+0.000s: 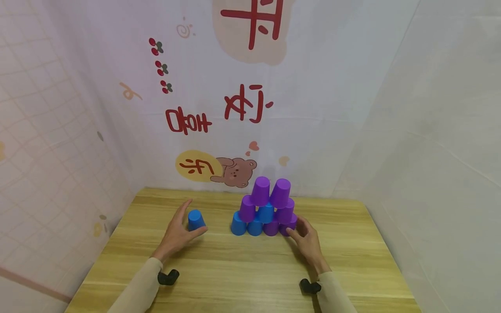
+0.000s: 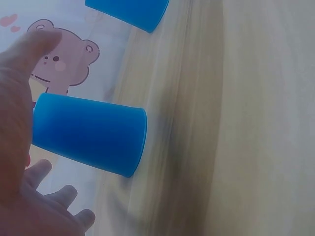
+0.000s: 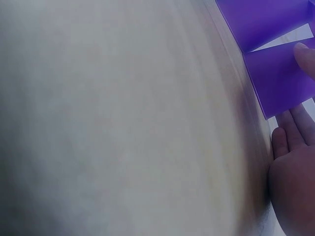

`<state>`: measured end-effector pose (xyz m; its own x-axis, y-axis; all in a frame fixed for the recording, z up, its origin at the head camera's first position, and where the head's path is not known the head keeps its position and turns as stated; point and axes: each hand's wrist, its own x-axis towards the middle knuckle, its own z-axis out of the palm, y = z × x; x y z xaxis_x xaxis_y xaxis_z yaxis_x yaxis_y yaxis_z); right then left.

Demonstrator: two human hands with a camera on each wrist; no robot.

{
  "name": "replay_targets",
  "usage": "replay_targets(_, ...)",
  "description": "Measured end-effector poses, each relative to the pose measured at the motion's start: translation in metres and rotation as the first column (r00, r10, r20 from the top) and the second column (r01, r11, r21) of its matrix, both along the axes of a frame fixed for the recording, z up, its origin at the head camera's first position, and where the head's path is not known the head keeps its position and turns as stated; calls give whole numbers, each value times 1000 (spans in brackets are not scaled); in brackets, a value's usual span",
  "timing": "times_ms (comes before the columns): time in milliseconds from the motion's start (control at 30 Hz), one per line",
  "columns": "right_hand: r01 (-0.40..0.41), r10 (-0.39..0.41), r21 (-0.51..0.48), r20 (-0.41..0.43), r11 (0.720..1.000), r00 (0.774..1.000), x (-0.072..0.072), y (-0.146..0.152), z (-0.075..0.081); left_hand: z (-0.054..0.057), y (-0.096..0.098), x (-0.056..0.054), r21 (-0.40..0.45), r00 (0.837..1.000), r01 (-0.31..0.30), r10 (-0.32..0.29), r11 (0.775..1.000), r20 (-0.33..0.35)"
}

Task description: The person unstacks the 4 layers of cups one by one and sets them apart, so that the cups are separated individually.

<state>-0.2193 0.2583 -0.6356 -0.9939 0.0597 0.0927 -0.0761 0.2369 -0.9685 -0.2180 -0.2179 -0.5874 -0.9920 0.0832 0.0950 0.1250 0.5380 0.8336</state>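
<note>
A lone blue cup [image 1: 195, 220] stands upside down on the left of the table. Around it my left hand [image 1: 178, 232] is spread, thumb on one side and fingers on the other; the left wrist view shows gaps between them and the blue cup [image 2: 91, 132]. To the right rises a pyramid of upside-down blue and purple cups [image 1: 271, 229] in three tiers, with two purple cups [image 1: 261, 191] on top. At its lower right corner my right hand [image 1: 309, 243] holds a purple cup [image 3: 280, 76], thumb on the front and fingers round the far side.
A wood-grain table [image 1: 235, 278] carries all the cups. Close behind the pyramid hangs a white printed cloth [image 1: 313, 108] with a bear and red characters, and more cloth stands at both sides. Each wrist wears a black device [image 1: 168, 277].
</note>
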Motion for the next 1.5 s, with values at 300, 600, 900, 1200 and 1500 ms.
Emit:
replay_targets(300,0,0,-2,-7,1000,1000,0,-1,-1,1,-3,0,-16,1000,1,-1,1000,-26)
replay_targets(600,5,-5,0,2,1000,1000,0,-1,-3,24,6,-5,0,994,-4,4,1000,-106)
replay_targets(900,7,-7,2,-1,1000,1000,0,0,-2,51,26,-10,17,987,43,-40,999,-154)
replay_targets(1200,8,-8,-5,4,1000,1000,0,-1,0,79,55,-12,41,978,135,-127,990,-165)
replay_targets(1500,9,-9,12,2,1000,1000,2,-1,1,108,92,-18,33,954,241,-231,970,-188)
